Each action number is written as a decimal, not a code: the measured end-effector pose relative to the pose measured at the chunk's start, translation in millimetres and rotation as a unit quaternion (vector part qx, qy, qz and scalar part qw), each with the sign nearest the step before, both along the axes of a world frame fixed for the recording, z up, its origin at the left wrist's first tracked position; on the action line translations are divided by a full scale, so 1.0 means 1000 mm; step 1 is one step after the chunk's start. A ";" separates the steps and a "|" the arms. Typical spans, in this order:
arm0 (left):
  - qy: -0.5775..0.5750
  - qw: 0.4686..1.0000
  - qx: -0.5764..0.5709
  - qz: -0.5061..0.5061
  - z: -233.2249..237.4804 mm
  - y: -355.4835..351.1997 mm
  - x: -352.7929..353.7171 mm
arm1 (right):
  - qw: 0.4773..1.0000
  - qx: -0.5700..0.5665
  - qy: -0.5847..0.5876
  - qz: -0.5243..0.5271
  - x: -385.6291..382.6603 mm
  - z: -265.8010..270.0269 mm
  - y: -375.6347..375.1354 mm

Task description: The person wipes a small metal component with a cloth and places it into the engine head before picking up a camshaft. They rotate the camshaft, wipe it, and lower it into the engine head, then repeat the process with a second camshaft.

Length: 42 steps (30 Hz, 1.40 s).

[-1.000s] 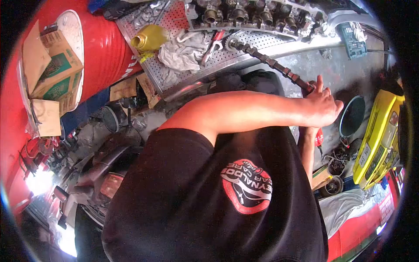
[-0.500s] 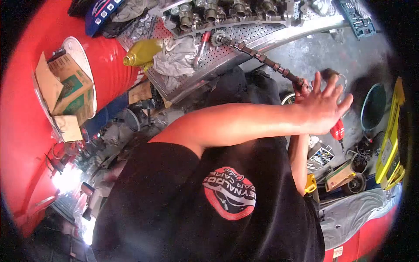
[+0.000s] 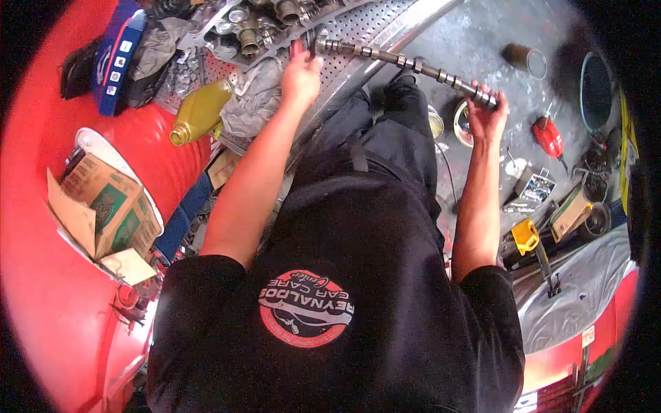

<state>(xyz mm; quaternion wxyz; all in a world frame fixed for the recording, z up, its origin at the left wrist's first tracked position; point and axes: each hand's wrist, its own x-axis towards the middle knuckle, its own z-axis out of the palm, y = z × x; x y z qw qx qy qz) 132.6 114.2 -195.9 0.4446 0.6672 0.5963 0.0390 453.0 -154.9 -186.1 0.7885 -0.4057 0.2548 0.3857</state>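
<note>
A long metal camshaft (image 3: 406,63) slants from the perforated metal bench top down to the right. My right hand (image 3: 487,118) is closed around its lower right end, fingers wrapped over the lobes. The camshaft's other end, with a round gear-like piece, lies by the edge of the cylinder head (image 3: 251,34). Close to that end, my left hand (image 3: 301,79) is closed on a red-handled tool (image 3: 297,48); its metal part is hidden by the hand. Beside my left hand lies a crumpled grey rag (image 3: 253,103), with a yellow-green plastic bottle (image 3: 202,110) farther left.
A red drum (image 3: 155,127) and an open cardboard box (image 3: 113,199) are at left. On the floor at right are a red tool (image 3: 548,138), a small metal box (image 3: 536,184) of parts, a can (image 3: 527,60), and a dark round tub (image 3: 596,93).
My left hand has swung from beside my right hand over to the red-handled tool on the bench and closed on it. My right hand still holds the camshaft; the view has shifted.
</note>
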 end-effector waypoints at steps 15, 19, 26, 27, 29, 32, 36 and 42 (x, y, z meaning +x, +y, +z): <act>0.136 0.969 0.154 -0.136 0.030 0.004 0.042 | 0.995 -0.062 0.054 -0.065 -0.002 -0.073 -0.021; 0.139 0.955 0.189 -0.179 0.029 0.005 0.041 | 0.994 -0.058 0.077 -0.044 -0.009 -0.071 -0.023; 0.170 0.937 0.201 -0.230 0.032 -0.002 0.036 | 0.987 -0.101 0.111 -0.062 -0.016 -0.063 -0.038; 0.171 0.939 0.194 -0.229 0.033 -0.003 0.036 | 0.987 -0.097 0.111 -0.072 -0.019 -0.060 -0.037; 0.173 0.941 0.183 -0.225 0.035 -0.003 0.036 | 0.983 -0.102 0.106 -0.110 -0.026 -0.054 -0.033; 0.202 0.936 0.162 -0.238 0.041 0.001 0.041 | 0.982 -0.058 0.092 -0.153 -0.036 -0.040 -0.024; 0.219 0.925 0.169 -0.261 0.043 0.002 0.043 | 0.979 0.036 0.065 -0.188 -0.045 -0.032 -0.022; 0.205 0.929 0.165 -0.258 0.043 0.001 0.042 | 0.974 0.061 0.064 -0.210 -0.050 -0.036 -0.025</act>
